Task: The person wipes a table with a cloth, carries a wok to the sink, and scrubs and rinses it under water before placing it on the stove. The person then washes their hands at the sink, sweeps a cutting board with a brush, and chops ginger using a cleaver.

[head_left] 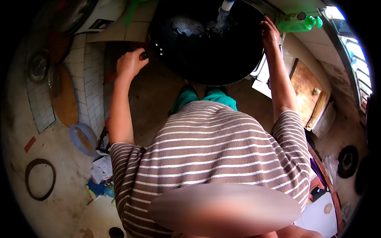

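A large black wok (206,59) fills the top middle of the head view, with water running into it from a white and blue tap (227,5). My left hand (130,63) is closed around the wok's dark handle (150,54) on the left. On the far right side, my right hand (270,32) grips the wok's rim, its fingers bent over the edge. Some water shows inside the wok, splashing under the tap.
A green bottle (295,23) lies right of my right hand, near a barred window (360,71). Tiled counter edges (119,33) stand at the left. A blue-rimmed basin (82,139) and a dark ring (40,179) are at lower left; a wooden board (307,91) is at right.
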`<state>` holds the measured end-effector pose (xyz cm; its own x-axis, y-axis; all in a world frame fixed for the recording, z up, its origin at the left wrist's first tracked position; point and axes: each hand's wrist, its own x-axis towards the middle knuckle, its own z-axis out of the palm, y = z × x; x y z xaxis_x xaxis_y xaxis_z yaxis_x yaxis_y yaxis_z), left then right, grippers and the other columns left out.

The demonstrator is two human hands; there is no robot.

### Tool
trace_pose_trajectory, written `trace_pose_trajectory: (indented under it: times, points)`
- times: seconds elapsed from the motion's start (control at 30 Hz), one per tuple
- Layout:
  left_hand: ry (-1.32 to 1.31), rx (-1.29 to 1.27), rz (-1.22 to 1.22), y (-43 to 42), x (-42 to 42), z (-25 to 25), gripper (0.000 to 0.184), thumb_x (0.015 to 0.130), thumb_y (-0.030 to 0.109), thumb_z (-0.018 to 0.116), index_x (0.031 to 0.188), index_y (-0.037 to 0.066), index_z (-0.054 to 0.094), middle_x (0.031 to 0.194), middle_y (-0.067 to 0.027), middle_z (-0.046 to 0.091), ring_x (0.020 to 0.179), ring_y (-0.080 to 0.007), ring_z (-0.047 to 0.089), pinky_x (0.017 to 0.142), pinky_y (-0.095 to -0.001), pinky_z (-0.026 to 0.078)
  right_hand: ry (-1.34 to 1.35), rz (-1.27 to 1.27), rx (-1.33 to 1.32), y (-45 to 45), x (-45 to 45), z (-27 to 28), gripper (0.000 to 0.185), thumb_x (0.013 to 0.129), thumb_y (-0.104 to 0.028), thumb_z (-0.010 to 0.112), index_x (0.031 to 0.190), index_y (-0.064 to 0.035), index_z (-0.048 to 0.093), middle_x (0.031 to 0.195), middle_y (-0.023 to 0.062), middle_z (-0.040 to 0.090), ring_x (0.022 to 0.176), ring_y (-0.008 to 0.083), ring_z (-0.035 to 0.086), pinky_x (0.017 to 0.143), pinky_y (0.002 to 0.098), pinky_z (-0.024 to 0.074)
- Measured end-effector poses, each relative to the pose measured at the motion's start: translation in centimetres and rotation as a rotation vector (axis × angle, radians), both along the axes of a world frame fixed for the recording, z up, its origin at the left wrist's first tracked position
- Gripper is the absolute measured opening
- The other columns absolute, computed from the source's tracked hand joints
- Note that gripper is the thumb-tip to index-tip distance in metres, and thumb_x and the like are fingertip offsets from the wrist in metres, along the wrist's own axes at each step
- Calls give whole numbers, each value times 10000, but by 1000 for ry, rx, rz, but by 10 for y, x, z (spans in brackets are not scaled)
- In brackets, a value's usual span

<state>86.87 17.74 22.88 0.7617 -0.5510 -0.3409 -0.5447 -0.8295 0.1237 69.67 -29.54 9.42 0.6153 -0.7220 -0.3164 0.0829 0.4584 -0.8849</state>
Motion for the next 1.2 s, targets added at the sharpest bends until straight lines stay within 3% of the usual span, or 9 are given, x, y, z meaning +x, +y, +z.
trace_pose_trajectory:
  times: [0.13,0.3,0.5,0.6,0.8,1.03,1.2]
  points:
    - [115,-67,77,23,-14,-38,342,731,352,692,1033,200,644,788,-55,680,777,-296,648,668,-405,508,60,64,-108,8,-5,36,377,878,-36,530,1252,9,531,886,59,635,815,111,571,685,201,395]
    - [85,-105,101,21,-43,-69,308,717,315,711,994,203,639,764,-31,676,760,-272,651,633,-406,505,63,-9,-139,18,-26,61,374,878,-131,571,1247,-68,568,915,21,640,879,98,571,787,245,397]
    - [-10,-153,52,-1,-31,-69,280,741,321,693,980,193,620,811,-47,672,772,-297,644,634,-421,500,17,-114,-192,-5,-27,16,334,859,-99,586,1185,-25,599,850,46,655,764,113,602,667,216,426]
    - [-42,-81,34,-8,-16,-58,302,748,321,685,1012,185,628,824,-17,676,789,-264,647,654,-405,508,135,-84,-162,1,-15,21,359,887,-123,565,1240,-60,570,915,37,652,797,92,586,649,173,403]
    - [-71,-116,51,11,-5,-66,316,749,345,690,1022,199,625,777,-48,667,760,-290,642,629,-422,493,39,-21,-137,-10,1,-11,361,898,-100,543,1254,-38,548,895,54,646,811,102,587,677,187,421]
    - [-82,-109,60,29,-25,-67,279,735,308,703,981,204,620,791,-9,666,753,-257,642,634,-395,504,-1,-74,-103,35,-7,55,341,905,-115,543,1237,-40,565,910,45,644,848,106,593,723,196,421]
    - [-181,-172,13,19,-30,-74,270,731,295,708,963,193,615,784,-7,664,741,-268,641,636,-404,504,56,-111,-145,23,-15,50,326,908,-93,544,1230,-48,573,931,48,647,844,97,596,722,212,426]
